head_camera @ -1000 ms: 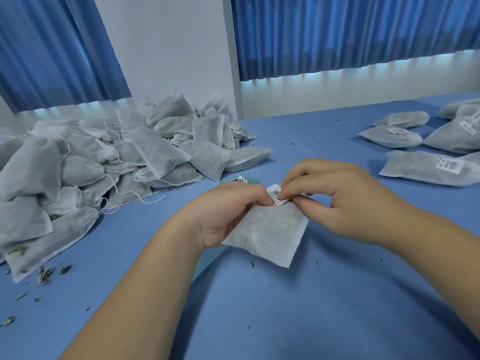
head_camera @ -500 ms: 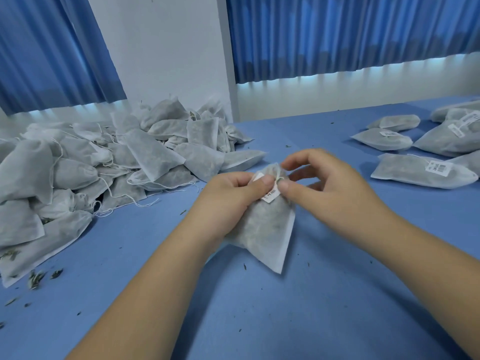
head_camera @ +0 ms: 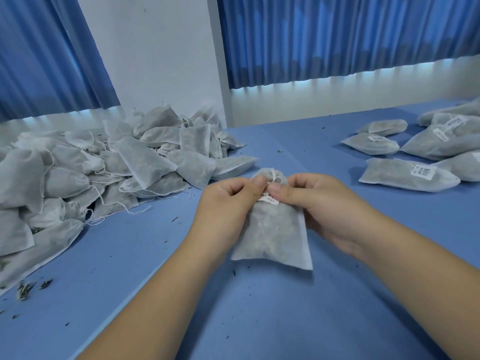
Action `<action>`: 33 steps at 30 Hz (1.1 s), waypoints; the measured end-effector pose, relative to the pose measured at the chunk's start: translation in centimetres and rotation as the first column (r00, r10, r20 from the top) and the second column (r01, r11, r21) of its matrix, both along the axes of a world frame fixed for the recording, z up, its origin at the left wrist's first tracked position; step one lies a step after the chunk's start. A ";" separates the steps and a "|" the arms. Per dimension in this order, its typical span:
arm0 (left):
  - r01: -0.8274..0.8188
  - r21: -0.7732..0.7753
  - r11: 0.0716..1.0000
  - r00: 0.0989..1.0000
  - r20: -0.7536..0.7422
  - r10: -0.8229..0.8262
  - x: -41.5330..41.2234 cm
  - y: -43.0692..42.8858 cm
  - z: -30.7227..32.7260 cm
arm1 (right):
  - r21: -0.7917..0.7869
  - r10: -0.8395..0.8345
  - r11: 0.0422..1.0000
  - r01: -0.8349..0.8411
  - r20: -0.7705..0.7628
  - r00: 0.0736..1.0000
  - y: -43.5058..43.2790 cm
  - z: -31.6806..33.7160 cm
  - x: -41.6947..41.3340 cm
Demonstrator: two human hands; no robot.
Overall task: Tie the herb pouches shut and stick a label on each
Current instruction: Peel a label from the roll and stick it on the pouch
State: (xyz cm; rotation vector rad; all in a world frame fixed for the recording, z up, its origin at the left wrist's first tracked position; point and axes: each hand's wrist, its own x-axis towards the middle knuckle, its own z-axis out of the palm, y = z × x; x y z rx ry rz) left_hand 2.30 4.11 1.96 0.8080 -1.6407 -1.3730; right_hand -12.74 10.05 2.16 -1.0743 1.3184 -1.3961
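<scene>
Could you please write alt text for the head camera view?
Both hands, left hand and right hand, pinch a white herb pouch at its tied neck, above a blue table. Untied pouches lie left, labelled pouches right.

Blue curtains [head_camera: 337,37] flank a white wall [head_camera: 155,53] behind a blue table [head_camera: 259,320].

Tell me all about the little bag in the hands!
The pouch is pale grey, thin fabric with dark herbs showing through. Its neck is gathered and tied with white string. A small white label sits just under the neck. It stands roughly upright, bottom edge by the blue table. The left hand and right hand pinch it.
</scene>
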 end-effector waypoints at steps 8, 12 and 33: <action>0.155 0.037 0.987 0.987 0.044 -0.157 -0.1 -0.2 -0.7 | -0.014 -0.140 0.990 0.140 -0.196 0.970 -0.2 0.0 -0.9; 0.111 0.068 0.991 0.994 -0.009 -0.111 -0.5 0.0 -1.1 | 0.103 -0.024 0.993 0.058 -0.302 0.953 -0.3 0.0 -0.9; 0.009 0.379 0.926 0.970 -0.227 0.084 -9.9 1.3 1.9 | -0.051 -0.076 0.996 0.080 0.075 0.994 0.2 2.0 -5.9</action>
